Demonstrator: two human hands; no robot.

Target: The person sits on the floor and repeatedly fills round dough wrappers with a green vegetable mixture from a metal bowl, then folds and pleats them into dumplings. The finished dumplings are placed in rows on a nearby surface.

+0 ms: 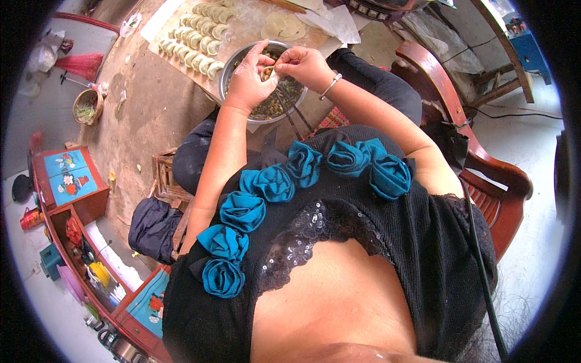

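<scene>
Above a metal bowl of chopped filling (221, 86), my left hand (252, 79) holds a filled dumpling wrapper (268, 71). The fingertips of my right hand (304, 68) pinch the wrapper's edge; filling shows in its fold. A pair of dark chopsticks (292, 113) rests in the bowl, ends pointing towards my body. Left of the bowl, rows of folded dumplings (195, 38) lie on a floured wooden board (245, 27). Round flat wrappers (283, 26) overlap behind the bowl.
White sheets (333, 22) lie at the board's right side. A dark appliance (386, 7) stands beyond them. To the right is a red-brown wooden chair (431, 68). A wicker basket (87, 106) and a painted cabinet (68, 177) stand on the left.
</scene>
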